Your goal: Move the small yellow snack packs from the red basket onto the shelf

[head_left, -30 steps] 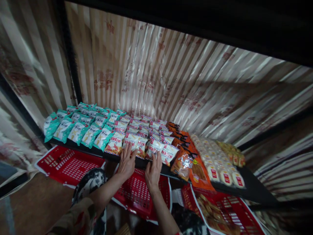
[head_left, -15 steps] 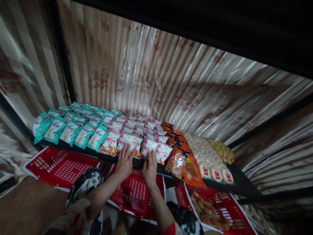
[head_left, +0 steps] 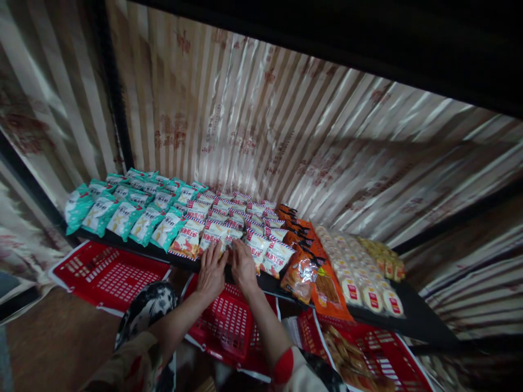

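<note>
White pillow-shaped packets with red lettering and striped edges [head_left: 214,231] are sitting in rows near the front edge of the flat black shelf [head_left: 425,321], between turquoise-and-white packets [head_left: 117,219] and orange plastic packets [head_left: 326,288]. The left hand [head_left: 212,271] is resting open-fingered against the front row; the right hand [head_left: 244,268] is bent beside it, grip indeterminable.

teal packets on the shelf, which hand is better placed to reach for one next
Probably the left hand: at the front row of white packets, it is the nearer one to the teal packets. The right hand is farther off, with the left between.
</note>
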